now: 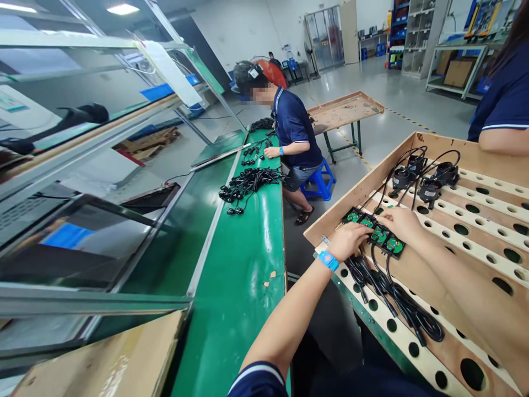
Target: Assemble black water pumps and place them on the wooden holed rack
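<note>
Hands (351, 238) on unlabelled green boards (374, 231)

Shallow plywood tray (475, 151) with raised rim, holed wooden slats across it. On slats: row of four black modules with green circuit boards (374, 231), black cable bundle (392, 292), three black round housings (425, 176). Long green conveyor bench (243, 275) alongside carries heap of black cabled parts (248, 184).

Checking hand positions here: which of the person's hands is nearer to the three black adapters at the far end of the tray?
Right. The right hand lies just short of the black adapters; the left hand rests farther back, on the green boards.
</note>
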A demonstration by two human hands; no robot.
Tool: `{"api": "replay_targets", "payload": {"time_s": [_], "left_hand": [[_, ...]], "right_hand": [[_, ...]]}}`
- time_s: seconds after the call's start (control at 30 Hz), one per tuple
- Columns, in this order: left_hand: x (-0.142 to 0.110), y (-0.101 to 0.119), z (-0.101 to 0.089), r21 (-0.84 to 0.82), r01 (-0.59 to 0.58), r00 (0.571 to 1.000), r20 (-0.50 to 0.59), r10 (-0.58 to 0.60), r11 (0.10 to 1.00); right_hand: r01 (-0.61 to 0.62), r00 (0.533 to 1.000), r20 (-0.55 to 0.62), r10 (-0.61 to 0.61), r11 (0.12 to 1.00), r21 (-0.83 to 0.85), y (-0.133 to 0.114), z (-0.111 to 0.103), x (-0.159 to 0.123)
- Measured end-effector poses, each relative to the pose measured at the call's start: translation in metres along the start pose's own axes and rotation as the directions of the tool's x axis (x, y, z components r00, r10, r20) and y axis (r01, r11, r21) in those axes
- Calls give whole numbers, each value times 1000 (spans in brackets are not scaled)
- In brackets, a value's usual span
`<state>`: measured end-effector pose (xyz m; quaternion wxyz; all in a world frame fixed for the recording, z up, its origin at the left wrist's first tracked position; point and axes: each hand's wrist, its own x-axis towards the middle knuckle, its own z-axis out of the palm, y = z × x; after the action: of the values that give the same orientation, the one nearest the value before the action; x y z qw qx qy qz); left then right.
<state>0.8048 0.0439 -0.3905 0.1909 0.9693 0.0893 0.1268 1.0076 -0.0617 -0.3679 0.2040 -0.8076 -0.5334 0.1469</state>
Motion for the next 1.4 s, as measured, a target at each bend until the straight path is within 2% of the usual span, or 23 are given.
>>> {"api": "replay_targets", "payload": {"time_s": [0.07,0.2,0.4,0.47,0.53,0.6,0.67,0.77,0.83,1.07,1.17,1.23,1.3,1.4], "left_hand": [[-1,-10,-5,73,57,998,16,-58,996],[7,-21,-2,161,54,990,118,-73,986],[12,-24,8,209,69,989,114,-94,975],[10,-21,6,233,61,988,121,-92,970],[8,-15,1,242,60,990,111,-89,968],[6,-5,-3,222,35,995,80,-54,974],[5,7,-5,193,-46,997,75,32,980],[6,22,-3,191,-148,982,144,122,970],[7,28,-1,208,-140,979,175,104,968],[5,35,10,211,-50,991,132,23,976],[6,42,8,213,-4,991,135,-26,977],[1,53,4,195,38,994,94,-57,980],[-17,67,0,147,99,995,-26,-97,984],[-73,98,3,45,149,971,-197,-138,988]], "right_hand": [[12,1000,9,-12,1000,4,-8,12,16],[-48,997,52,50,998,-43,-12,32,38],[-27,997,73,35,994,-107,-15,34,50],[-11,999,51,16,995,-99,-19,28,42],[11,1000,8,-11,997,-78,-21,19,22],[73,996,-49,-76,995,-68,-19,11,-9],[164,980,-95,-173,982,-99,-14,8,-46],[261,957,-74,-279,946,-192,-6,14,-90],[263,960,-31,-277,937,-228,-4,22,-104],[170,985,50,-162,936,-308,-10,31,-97],[156,988,48,-149,932,-327,-11,33,-97],[150,989,39,-145,931,-332,-10,35,-99],[146,989,31,-144,933,-328,-8,36,-101],[170,985,36,-167,936,-309,-3,35,-102]]}}
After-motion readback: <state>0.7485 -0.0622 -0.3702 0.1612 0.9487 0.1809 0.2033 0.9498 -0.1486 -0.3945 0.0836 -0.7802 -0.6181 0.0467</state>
